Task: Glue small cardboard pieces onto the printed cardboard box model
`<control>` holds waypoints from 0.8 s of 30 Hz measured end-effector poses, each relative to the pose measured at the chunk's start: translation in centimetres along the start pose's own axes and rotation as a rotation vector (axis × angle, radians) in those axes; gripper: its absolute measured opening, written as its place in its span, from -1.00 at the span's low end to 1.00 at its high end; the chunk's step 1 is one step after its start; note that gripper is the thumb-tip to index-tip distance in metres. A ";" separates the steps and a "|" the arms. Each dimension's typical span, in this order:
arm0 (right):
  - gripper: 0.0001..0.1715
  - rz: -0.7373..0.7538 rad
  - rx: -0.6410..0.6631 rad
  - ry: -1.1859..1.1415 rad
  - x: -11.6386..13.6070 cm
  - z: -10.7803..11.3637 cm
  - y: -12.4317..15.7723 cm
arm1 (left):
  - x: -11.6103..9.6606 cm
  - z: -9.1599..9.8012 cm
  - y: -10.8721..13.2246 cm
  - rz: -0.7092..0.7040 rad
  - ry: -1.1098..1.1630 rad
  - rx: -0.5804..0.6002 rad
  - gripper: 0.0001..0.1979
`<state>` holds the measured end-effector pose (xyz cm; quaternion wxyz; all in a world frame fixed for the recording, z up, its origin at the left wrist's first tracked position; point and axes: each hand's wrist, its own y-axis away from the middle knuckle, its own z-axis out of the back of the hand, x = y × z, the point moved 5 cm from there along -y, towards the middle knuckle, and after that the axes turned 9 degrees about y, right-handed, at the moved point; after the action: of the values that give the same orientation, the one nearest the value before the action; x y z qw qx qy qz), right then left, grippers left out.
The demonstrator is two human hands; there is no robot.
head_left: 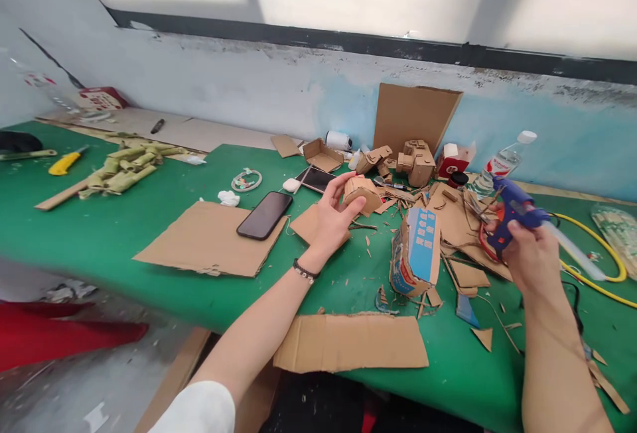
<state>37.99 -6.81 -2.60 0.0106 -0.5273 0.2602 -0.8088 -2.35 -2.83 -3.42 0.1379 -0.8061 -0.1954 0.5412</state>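
My left hand (334, 214) is closed round a small cardboard piece (362, 193) with a rounded side, near the middle of the green table. At the right, my right hand (530, 247) grips a blue glue gun (517, 211), with a clear glue stick (572, 247) jutting from its back. Between the hands stands a cardboard box with a blue printed face (421, 241). Behind it sits a cardboard camera model (417, 162). Cardboard scraps lie around the glue gun's tip, whose end is hard to make out.
A black phone (265, 215) rests on a flat cardboard sheet (199, 241). A cardboard strip (353, 343) lies at the front edge. A water bottle (502, 164) stands at the back right, near a yellow cable (614, 254). Leftward are dry plant stalks (124, 168) and a yellow cutter (67, 161).
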 end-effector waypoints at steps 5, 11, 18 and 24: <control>-0.54 -0.082 0.018 -0.264 2.1 -3.1 1.6 | -1.7 -0.9 1.1 -0.133 -0.117 0.073 -0.31; -0.38 0.004 0.000 0.234 2.6 -3.1 2.7 | -0.4 -0.8 0.8 0.006 0.023 0.032 -0.33; -0.50 -0.132 -0.041 -0.136 1.5 -1.4 0.8 | 1.0 -0.4 0.3 0.209 0.199 -0.024 -0.30; -0.45 -0.171 0.011 -0.225 1.9 -2.4 0.9 | 1.7 -0.8 0.5 0.307 0.260 0.032 -0.31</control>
<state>34.81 -7.12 -2.11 -0.0265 -0.6350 0.2069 -0.7438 -0.99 -2.55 -4.73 0.0907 -0.8871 -0.0423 0.4505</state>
